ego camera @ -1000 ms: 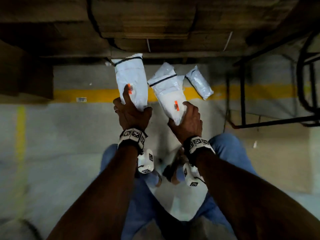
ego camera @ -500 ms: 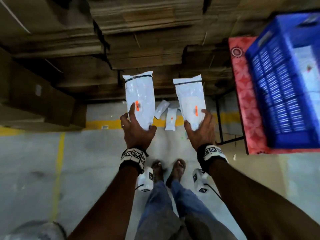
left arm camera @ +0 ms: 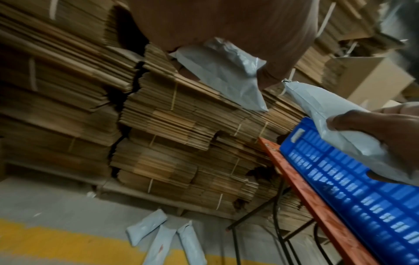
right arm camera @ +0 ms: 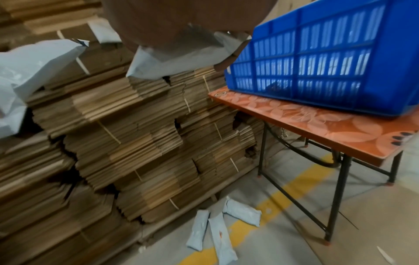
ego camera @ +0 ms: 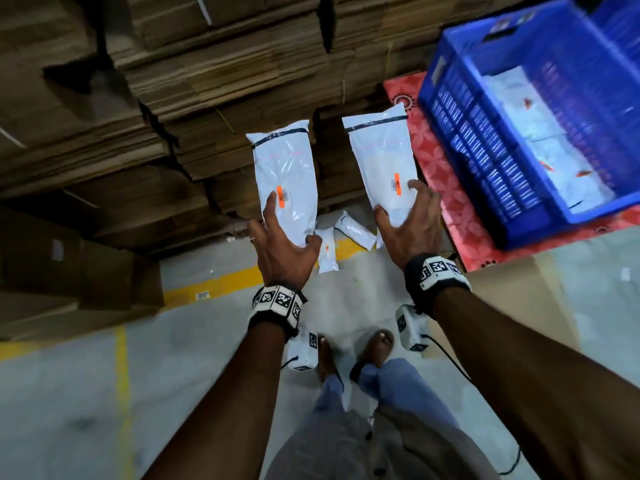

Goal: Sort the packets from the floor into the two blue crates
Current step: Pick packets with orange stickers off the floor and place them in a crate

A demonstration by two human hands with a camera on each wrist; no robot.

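Note:
My left hand (ego camera: 290, 226) grips the lower end of a white packet (ego camera: 284, 174) with an orange label, held upright. To its right, my right hand (ego camera: 398, 204) holds a second white packet (ego camera: 380, 157) the same way, just left of the blue crate (ego camera: 460, 109). That crate holds several white packets and stands on a red patterned table (ego camera: 433, 168). A corner of a second blue crate (ego camera: 620, 19) shows at the top right. Three more packets (right arm camera: 217, 231) lie on the floor by the yellow line. In the left wrist view, my packet (left arm camera: 226, 71) hangs under the palm.
Tall stacks of flattened cardboard (ego camera: 207, 81) fill the space ahead and to the left. The table's black metal legs (right arm camera: 337, 195) stand on the grey floor. A brown carton (ego camera: 79, 271) sits at the left. My feet (ego camera: 374, 344) are below my hands.
Both hands have lifted their packets higher and carried them right, toward the blue crate. The crate and red table now look larger and closer; the floor packets have dropped lower behind the hands.

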